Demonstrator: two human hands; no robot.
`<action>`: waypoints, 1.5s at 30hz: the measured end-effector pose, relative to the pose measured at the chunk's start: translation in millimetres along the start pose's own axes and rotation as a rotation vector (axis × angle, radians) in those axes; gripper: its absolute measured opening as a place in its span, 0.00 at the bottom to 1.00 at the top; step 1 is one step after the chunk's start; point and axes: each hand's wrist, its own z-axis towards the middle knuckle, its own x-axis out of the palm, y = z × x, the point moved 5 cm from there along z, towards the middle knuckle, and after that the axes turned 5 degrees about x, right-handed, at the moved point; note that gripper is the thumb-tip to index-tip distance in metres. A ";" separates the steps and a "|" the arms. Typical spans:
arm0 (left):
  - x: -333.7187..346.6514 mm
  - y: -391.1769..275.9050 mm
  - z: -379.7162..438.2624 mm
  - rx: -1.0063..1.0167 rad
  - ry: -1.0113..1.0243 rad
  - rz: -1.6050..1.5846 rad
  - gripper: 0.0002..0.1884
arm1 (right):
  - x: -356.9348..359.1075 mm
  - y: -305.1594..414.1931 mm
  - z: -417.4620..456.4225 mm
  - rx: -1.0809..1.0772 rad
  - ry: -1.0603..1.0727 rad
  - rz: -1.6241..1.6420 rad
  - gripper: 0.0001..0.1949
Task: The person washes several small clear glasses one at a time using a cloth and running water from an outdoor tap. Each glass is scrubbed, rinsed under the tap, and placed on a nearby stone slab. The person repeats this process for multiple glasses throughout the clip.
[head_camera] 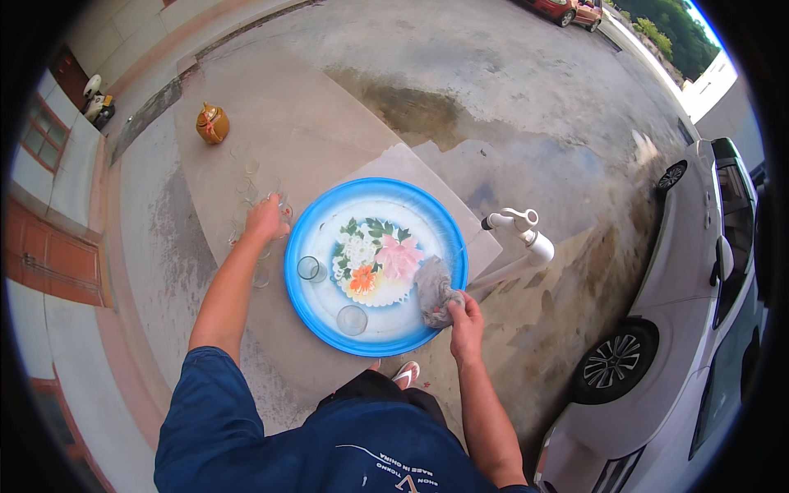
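Note:
My left hand (266, 219) reaches left of a blue-rimmed enamel tray (296, 215), at a glass tumbler (285, 211) among several clear glasses on the tabletop. Whether its fingers grip that tumbler or only touch it cannot be told. My right hand (466, 317) holds a crumpled grey cloth (434, 289) over the right side of the tray. Painted flowers decorate the tray's middle. One glass (309, 268) lies near its left rim, and another glass (352, 320) is at its lower part.
A brown lidded jar (212, 124) stands on the far left of the stone-like tabletop (271, 98). A white plastic pipe with a tap (521, 228) rises right of the tray. Beyond it a white car (653, 296) is parked on the wet concrete ground.

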 end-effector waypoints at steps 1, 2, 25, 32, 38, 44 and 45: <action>-2.3 -1.8 -0.6 0.005 -0.015 0.033 0.36 | -1.0 -0.3 0.9 -0.002 -0.004 -0.005 0.20; -3.4 -1.6 -1.2 0.009 -0.031 0.066 0.36 | -2.2 -0.5 1.2 -0.003 -0.007 -0.010 0.20; 53.3 -122.7 -211.0 0.669 0.266 -0.650 0.50 | 1.7 8.3 -3.1 0.044 0.060 0.062 0.26; 83.8 -171.5 -178.4 0.559 0.043 -0.771 0.39 | -8.1 23.2 -6.6 0.130 0.089 0.284 0.33; 75.1 -283.9 -98.7 0.593 -0.029 -0.837 0.40 | 1.7 58.1 -7.3 0.029 0.081 0.354 0.36; 69.4 -343.0 -67.2 0.738 -0.027 -0.817 0.40 | 13.6 88.4 10.9 -0.144 -0.012 0.095 0.36; 70.1 -346.1 -67.5 0.728 0.007 -0.857 0.40 | 15.2 89.1 13.5 -0.159 -0.041 0.060 0.36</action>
